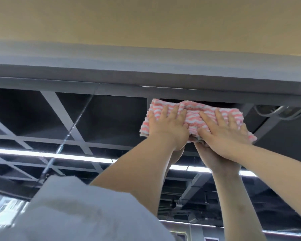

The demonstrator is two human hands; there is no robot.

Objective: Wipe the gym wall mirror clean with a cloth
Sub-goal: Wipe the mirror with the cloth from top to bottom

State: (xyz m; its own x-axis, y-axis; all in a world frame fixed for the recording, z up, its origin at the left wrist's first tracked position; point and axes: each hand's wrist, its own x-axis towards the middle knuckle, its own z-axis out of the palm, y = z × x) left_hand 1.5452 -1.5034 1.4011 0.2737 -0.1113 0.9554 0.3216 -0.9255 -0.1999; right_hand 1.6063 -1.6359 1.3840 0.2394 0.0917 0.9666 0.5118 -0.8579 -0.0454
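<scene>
Both flat hands, left (167, 126) and right (222, 131), on a pink-striped cloth (191, 117) against the mirror's (94, 122) top edge.

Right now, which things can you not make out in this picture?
- Head view: the mirror glass under the cloth, covered by it, so its cleanness is unknown.
- The cloth's lower middle, hidden behind the left hand and right hand.
- Bottom left reflection, too blurred to identify.
- The mirror's lower part, cut off by the frame edge.

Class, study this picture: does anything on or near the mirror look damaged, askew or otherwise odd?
Nothing looks damaged or askew. Both hands, left hand and right hand, press the bunched pink-and-white striped cloth flat against the wall mirror near its grey top frame.
</scene>
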